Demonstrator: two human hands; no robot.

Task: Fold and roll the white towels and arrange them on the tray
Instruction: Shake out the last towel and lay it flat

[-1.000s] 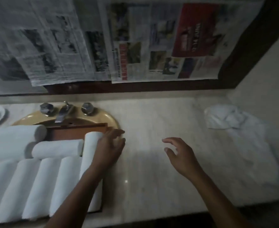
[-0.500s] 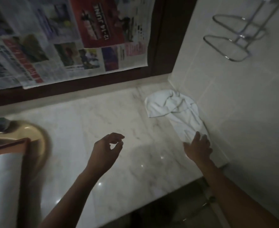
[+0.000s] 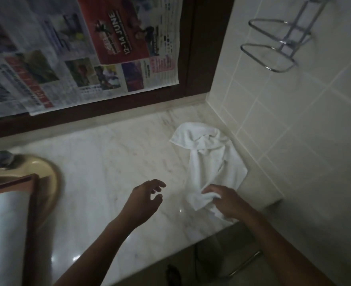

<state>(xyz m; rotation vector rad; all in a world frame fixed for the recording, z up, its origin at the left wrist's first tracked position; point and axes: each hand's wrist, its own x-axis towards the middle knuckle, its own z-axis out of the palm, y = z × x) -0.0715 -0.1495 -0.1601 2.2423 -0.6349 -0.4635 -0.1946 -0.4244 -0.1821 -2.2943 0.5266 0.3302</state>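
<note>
right hand (image 3: 226, 201) grips near end of crumpled white cloth towel (image 3: 209, 159), maybe to pull it closer | left hand (image 3: 143, 200) loose, empty, ready

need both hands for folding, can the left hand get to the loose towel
Probably yes: the left hand hovers open beside the loose towel, with only bare counter between them.

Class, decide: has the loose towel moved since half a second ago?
Yes. The right hand grips the towel and has pulled its near end away from the tiled wall; its far end stays near the corner.
</note>
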